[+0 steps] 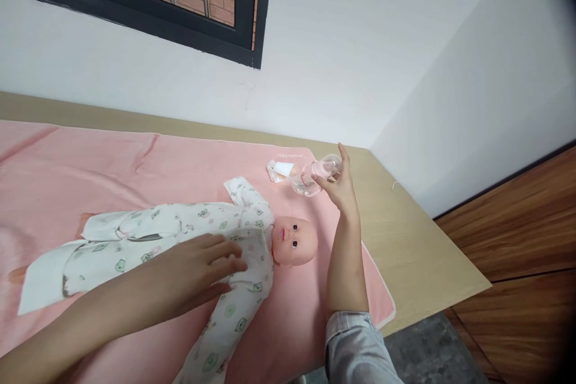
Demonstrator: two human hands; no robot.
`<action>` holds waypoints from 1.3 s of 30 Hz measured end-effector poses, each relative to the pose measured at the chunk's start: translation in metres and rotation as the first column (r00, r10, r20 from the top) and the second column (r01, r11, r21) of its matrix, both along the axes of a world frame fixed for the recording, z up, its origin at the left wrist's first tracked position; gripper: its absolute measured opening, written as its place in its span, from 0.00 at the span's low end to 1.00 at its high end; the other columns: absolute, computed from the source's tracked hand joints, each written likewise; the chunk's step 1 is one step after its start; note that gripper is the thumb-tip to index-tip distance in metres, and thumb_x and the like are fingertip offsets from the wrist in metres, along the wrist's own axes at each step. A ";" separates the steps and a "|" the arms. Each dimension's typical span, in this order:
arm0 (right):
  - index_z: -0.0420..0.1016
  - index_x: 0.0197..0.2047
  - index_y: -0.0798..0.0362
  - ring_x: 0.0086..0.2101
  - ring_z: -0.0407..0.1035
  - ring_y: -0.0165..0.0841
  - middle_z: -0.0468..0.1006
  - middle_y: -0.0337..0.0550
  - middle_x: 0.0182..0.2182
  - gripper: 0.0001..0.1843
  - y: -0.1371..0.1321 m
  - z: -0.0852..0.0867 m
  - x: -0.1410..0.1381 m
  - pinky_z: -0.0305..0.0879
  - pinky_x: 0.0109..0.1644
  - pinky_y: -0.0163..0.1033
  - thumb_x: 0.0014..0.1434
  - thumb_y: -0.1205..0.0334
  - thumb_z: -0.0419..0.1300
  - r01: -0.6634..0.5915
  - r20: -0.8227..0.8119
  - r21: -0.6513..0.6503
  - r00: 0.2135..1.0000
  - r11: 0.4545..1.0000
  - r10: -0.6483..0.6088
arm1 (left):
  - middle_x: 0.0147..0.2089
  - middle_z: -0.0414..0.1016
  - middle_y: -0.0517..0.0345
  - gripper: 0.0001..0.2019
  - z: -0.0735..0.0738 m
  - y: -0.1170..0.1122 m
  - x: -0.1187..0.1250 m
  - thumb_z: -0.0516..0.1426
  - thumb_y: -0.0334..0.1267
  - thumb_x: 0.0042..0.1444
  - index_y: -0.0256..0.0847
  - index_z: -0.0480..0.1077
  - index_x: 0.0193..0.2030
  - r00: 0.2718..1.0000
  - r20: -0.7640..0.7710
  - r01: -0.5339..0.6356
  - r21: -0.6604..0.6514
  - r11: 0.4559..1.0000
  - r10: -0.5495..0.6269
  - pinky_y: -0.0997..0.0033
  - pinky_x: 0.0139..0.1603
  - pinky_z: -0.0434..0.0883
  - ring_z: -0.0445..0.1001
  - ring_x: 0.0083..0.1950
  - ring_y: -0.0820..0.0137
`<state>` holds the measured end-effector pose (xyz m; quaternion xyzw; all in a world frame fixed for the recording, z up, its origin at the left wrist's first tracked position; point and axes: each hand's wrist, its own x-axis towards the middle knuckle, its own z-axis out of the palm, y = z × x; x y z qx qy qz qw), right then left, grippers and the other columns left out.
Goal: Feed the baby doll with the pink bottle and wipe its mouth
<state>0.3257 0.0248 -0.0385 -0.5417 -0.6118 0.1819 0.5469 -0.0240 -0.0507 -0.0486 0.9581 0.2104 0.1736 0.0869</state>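
Observation:
A baby doll (pixel 294 240) in a white patterned outfit (pixel 180 225) lies face up, its head toward the right. Over the doll's chest is my left hand (pixel 213 261), fingers loosely apart with nothing in them; whether it touches the cloth I cannot tell. Past the doll's head, my right hand (pixel 339 187) grips a clear baby bottle (pixel 306 181) by its capped end, thumb on one side and fingers on the other. The bottle lies on its side, with its base toward the left. Beside that base is a small clear packet (pixel 279 170) with a white label.
A pink mat (pixel 189 165) covers much of the wooden table (pixel 405 252), whose right corner sticks out bare. Behind the table stands a white wall (pixel 315 90) with a dark-framed window (pixel 252 12). Wooden panels (pixel 531 240) are on the right.

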 end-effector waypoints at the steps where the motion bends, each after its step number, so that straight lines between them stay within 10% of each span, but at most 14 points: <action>1: 0.36 0.72 0.40 0.48 0.71 0.37 0.66 0.50 0.58 0.56 -0.005 0.005 -0.010 0.74 0.47 0.45 0.49 0.54 0.67 -0.056 -0.010 0.018 0.998 0.998 0.056 | 0.55 0.73 0.60 0.13 0.003 0.002 0.001 0.52 0.40 0.66 0.54 0.69 0.56 1.000 0.012 -0.001 -0.004 1.000 0.001 0.68 0.47 0.73 0.74 0.50 0.65; 8: 0.39 0.72 0.39 0.57 0.65 0.40 0.61 0.47 0.64 0.52 -0.046 0.026 -0.089 0.73 0.54 0.47 0.52 0.49 0.66 -0.322 0.041 0.047 0.946 0.946 0.320 | 0.67 0.58 0.51 0.26 0.008 0.014 0.011 0.51 0.43 0.68 0.51 0.47 0.70 0.919 0.286 -0.277 -0.019 0.961 0.270 0.57 0.61 0.68 0.63 0.65 0.59; 21: 0.45 0.70 0.42 0.65 0.56 0.38 0.61 0.45 0.65 0.46 -0.064 -0.002 -0.163 0.61 0.67 0.48 0.56 0.48 0.64 -0.415 0.175 0.159 0.905 0.896 0.388 | 0.59 0.70 0.50 0.28 -0.005 0.019 0.010 0.56 0.44 0.59 0.46 0.54 0.65 0.780 0.411 -0.548 0.084 0.832 0.472 0.55 0.55 0.70 0.71 0.56 0.56; 31: 0.48 0.67 0.43 0.59 0.65 0.36 0.68 0.47 0.58 0.42 -0.059 0.012 -0.143 0.64 0.64 0.50 0.55 0.52 0.65 -0.319 -0.121 0.253 0.926 0.913 0.358 | 0.62 0.66 0.51 0.27 -0.005 0.042 0.002 0.51 0.45 0.61 0.46 0.54 0.67 0.752 0.400 -0.609 0.116 0.784 0.525 0.54 0.59 0.66 0.67 0.60 0.55; 39: 0.56 0.56 0.46 0.48 0.69 0.32 0.70 0.44 0.50 0.36 0.009 -0.007 -0.032 0.67 0.55 0.43 0.48 0.57 0.67 0.046 -0.182 0.153 0.983 0.987 -0.017 | 0.61 0.67 0.48 0.30 -0.014 0.101 -0.045 0.53 0.42 0.52 0.39 0.58 0.63 0.595 0.392 -0.697 -0.183 0.693 0.702 0.55 0.60 0.67 0.69 0.59 0.55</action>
